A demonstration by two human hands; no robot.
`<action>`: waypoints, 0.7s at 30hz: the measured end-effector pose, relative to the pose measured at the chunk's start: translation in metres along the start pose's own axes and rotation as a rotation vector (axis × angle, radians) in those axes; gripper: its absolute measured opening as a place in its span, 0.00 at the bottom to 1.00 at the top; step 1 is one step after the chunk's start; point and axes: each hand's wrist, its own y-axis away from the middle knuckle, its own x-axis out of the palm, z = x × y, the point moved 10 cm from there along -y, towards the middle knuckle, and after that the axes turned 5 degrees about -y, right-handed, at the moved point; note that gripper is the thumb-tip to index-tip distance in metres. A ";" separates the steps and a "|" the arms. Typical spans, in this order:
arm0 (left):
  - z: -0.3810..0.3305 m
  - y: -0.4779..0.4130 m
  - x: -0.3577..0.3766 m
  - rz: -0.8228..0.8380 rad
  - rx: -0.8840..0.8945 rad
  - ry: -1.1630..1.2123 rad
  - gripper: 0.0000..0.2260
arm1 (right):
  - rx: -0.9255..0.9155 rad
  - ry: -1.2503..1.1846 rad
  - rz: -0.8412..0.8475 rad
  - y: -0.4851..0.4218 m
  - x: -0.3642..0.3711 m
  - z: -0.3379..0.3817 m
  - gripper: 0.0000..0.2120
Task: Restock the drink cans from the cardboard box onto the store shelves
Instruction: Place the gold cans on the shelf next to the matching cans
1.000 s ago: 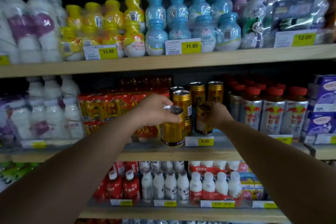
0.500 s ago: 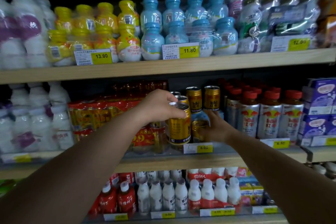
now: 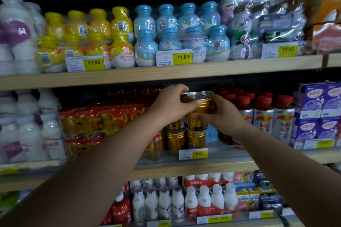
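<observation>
A gold drink can [image 3: 198, 114] with a silver top stands as the upper can of a stack on the middle shelf [image 3: 193, 168]. My left hand [image 3: 170, 105] grips its rim from the left. My right hand [image 3: 221, 112] holds its body from the right. Two gold cans [image 3: 186, 141] stand below it at the shelf front, behind the 6.00 price tag [image 3: 193, 153]. More gold cans stand behind, mostly hidden by my hands. The cardboard box is out of view.
Red shrink-wrapped can packs [image 3: 103, 125] sit left of the stack, red-capped bottles [image 3: 265, 118] to its right. The upper shelf [image 3: 166, 73] with yellow and blue bottles hangs close above. White bottles [image 3: 184, 202] fill the lower shelf.
My left hand lifted its gold can up onto the stack. My right hand left the lower can and rose to hold the same upper can. The view shifted closer and lower.
</observation>
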 end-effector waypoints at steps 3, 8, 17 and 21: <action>0.007 0.006 -0.006 -0.016 0.039 -0.099 0.23 | 0.041 -0.001 -0.030 -0.017 -0.002 -0.015 0.26; 0.024 0.016 -0.008 -0.019 0.030 -0.164 0.18 | 0.174 0.047 0.004 -0.031 0.014 -0.051 0.26; 0.025 0.028 -0.001 -0.002 0.018 -0.156 0.18 | 0.216 0.056 0.046 -0.031 0.030 -0.068 0.29; 0.024 0.038 0.003 0.019 -0.011 -0.167 0.18 | 0.235 0.113 0.076 -0.030 0.035 -0.067 0.35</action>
